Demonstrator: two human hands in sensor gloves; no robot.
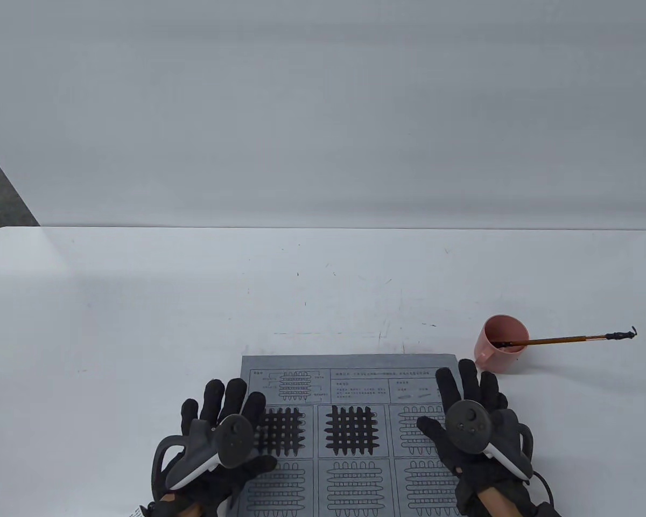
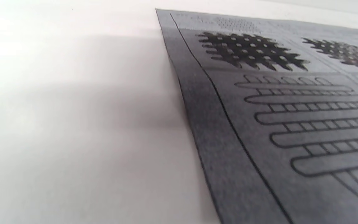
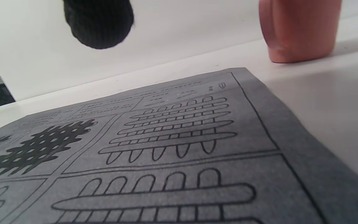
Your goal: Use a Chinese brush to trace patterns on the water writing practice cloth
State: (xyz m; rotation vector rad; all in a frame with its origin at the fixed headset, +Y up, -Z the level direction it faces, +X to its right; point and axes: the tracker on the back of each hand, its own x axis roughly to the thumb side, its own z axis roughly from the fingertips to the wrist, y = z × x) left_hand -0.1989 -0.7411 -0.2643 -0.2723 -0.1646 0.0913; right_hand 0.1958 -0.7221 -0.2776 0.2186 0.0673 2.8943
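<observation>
Your left hand (image 1: pixel 220 436) lies flat, fingers spread, on the left edge of the cloth (image 1: pixel 355 431), holding nothing. Your right hand (image 1: pixel 474 425) lies flat and spread on the cloth's right side, also holding nothing. The cloth sits at the tabletop's (image 1: pixel 140 301) near edge; two upper grid patterns are filled dark. The brush (image 1: pixel 565 339) rests with its tip in the pink cup (image 1: pixel 499 350), just beyond the cloth's far right corner.

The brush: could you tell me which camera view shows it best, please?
The table view: the brush shows whole, its tip in the pink cup, its handle over the rim, pointing right. The right wrist view shows only the cup, no brush. The left wrist view shows neither clearly.
</observation>
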